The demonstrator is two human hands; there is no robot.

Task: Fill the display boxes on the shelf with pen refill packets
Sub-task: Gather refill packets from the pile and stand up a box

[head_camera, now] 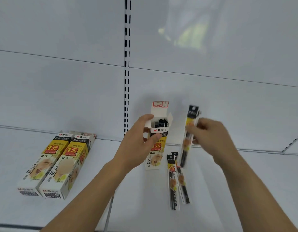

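My left hand (138, 141) grips an upright white-and-yellow display box (157, 149) whose top flap is open; black packet tops show inside it. My right hand (210, 136) pinches one long pen refill packet (188, 136), held nearly upright just right of the box, apart from it. Two more refill packets (177, 180) lie flat on the white shelf (141, 198) below my right hand.
Two closed display boxes (54, 164) lie side by side on the shelf at the left. A slotted upright (127, 64) runs down the white back panel behind the held box. A shelf bracket (294, 141) shows at the far right.
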